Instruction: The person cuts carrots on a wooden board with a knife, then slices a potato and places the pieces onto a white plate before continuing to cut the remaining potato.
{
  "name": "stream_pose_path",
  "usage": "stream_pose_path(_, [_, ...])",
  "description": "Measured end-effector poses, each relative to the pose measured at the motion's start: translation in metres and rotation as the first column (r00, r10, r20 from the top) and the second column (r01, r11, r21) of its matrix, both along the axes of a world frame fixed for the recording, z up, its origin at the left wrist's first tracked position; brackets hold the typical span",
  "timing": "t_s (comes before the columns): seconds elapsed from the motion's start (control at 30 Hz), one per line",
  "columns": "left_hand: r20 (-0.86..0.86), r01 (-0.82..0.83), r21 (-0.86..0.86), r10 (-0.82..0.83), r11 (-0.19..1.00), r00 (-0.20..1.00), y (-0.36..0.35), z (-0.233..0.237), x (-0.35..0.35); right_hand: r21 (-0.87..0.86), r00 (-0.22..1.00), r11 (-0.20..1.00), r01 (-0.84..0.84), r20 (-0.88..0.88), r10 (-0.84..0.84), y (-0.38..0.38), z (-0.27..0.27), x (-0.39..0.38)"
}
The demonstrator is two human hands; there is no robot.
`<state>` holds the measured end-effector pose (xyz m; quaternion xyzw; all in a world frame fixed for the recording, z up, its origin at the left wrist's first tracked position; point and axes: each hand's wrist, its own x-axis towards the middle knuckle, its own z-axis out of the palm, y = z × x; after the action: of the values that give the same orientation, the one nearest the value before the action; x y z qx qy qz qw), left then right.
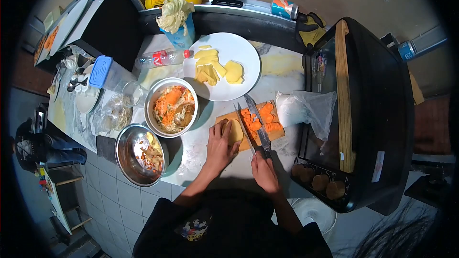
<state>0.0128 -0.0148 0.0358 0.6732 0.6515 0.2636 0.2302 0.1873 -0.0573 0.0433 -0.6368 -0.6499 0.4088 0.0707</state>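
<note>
Cutting board [278, 134] on the table [282, 67], potato [235, 131] on its 9 o'clock end, carrot pieces [262, 118] toward 1 o'clock, knife [244, 124] between them, plate [244, 48] at the board's 11 o'clock, bowl of shreds [149, 99] at 9 o'clock, bowl of peelings [125, 158] at 8 o'clock, bag [306, 107] at 3 o'clock.

Peeled pale-yellow potato [234, 132] lying at left end of cutting board [279, 135]; knife [245, 127] slanted alongside, blade edge-down mid-board.

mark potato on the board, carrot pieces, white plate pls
potato [234, 132], head view, bare yellow face beside the fingertips
carrot pieces [268, 117], head view, middle of the right orange cluster
white plate [240, 48], head view, bare white patch above the slices
</note>
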Motion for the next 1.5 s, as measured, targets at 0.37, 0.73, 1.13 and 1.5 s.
stream_pose_path(0.37, [-0.028,0.004,0.040,-0.003,0.999,1.000,-0.004,0.003,0.002,-0.048,0.999,0.998,0.040,0.019,-0.039,-0.007,0.002,0.002])
stream_pose_path(0.73, [0.002,-0.001,0.028,0.001,1.000,1.000,-0.003,0.003,0.003,-0.113,0.973,0.982,0.150,-0.160,-0.167,-0.005,-0.002,0.001])
stream_pose_path(1.13, [-0.135,0.100,0.090,-0.088,0.991,0.987,-0.002,-0.002,0.004,0.265,0.976,0.963,-0.043,-0.194,0.097,-0.014,0.007,-0.005])
stream_pose_path(1.5, [-0.168,0.115,0.125,-0.093,0.986,0.981,-0.002,-0.005,0.005,0.175,0.985,0.969,-0.172,0.030,0.170,-0.010,0.009,-0.006])
